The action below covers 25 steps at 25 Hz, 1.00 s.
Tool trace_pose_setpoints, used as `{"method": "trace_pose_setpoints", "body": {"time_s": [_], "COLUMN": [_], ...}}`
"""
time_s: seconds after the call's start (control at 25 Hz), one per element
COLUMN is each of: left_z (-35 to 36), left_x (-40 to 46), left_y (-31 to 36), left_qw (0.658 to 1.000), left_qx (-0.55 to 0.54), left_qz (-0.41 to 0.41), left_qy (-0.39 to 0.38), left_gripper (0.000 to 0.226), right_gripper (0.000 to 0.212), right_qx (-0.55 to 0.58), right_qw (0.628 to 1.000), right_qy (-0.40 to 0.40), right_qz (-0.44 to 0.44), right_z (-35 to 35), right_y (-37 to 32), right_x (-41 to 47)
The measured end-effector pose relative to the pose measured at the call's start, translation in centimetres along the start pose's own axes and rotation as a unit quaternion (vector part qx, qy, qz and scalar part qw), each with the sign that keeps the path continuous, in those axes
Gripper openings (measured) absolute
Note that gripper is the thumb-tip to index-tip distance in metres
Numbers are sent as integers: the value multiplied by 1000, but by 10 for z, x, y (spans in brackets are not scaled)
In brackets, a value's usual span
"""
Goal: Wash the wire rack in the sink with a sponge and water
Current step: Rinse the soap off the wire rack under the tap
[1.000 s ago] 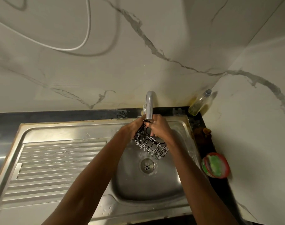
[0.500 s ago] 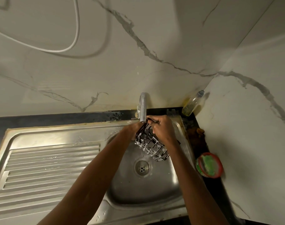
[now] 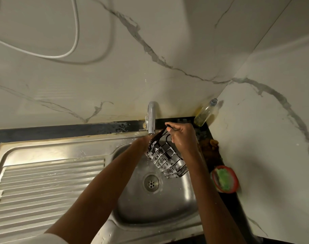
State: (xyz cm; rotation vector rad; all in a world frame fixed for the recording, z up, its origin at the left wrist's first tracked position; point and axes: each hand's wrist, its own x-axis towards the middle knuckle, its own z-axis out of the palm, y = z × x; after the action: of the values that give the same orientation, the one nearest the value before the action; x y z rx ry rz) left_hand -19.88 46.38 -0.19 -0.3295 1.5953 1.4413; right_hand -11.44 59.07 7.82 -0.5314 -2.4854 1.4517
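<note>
A black wire rack (image 3: 166, 159), flecked with white suds, hangs tilted over the steel sink bowl (image 3: 155, 208), just under the tap spout (image 3: 151, 120). My right hand (image 3: 182, 138) grips the rack's upper rim and a wire loop at its top. My left hand (image 3: 143, 140) is mostly hidden behind the rack's left end and seems to hold it there. A thin stream of water falls near the rack's left side. A green sponge (image 3: 224, 179) lies in a red dish on the dark counter to the right.
A ribbed steel draining board (image 3: 48, 184) fills the left side. The drain (image 3: 151, 182) sits mid-bowl. A clear bottle of yellowish liquid (image 3: 204, 113) leans in the back corner. A brown scouring pad (image 3: 210, 144) lies by the sink's right edge. Marble walls close the back and right.
The rack has tipped, its lower end swinging down and right over the bowl. My right hand has risen along the rim to the top loop. The camera shifted slightly.
</note>
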Motion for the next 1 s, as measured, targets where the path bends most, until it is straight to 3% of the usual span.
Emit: {"method": "trace_pose_setpoints", "body": {"time_s": [0.12,0.24,0.32,0.56,0.76,0.84,1.0], "left_z": [-1,1,5,-12,-21,-20,-10], "left_x": [-9,-20,-28,-17,-26,-33,-21], "left_y": [5,7,10,10,4,6,-8], "left_qw": [1000,999,999,998,998,998,995], "left_qx": [-8,1,-4,35,-17,-41,-81], "left_qz": [-3,-25,-21,-29,-58,-42,42], "left_qy": [-12,-29,-41,-31,-27,-39,33], "left_gripper": [39,24,28,26,46,32,18], "right_gripper": [23,22,22,23,19,21,30], "right_qx": [-27,-152,-212,-182,-221,-237,-180], "right_qw": [999,987,976,980,970,964,965], "right_qy": [14,21,11,-3,-10,12,70], "right_qz": [36,41,44,85,102,118,179], "right_z": [9,22,34,58,71,74,70], "right_y": [5,9,18,27,26,28,27], "right_x": [5,2,1,1,3,3,14]}}
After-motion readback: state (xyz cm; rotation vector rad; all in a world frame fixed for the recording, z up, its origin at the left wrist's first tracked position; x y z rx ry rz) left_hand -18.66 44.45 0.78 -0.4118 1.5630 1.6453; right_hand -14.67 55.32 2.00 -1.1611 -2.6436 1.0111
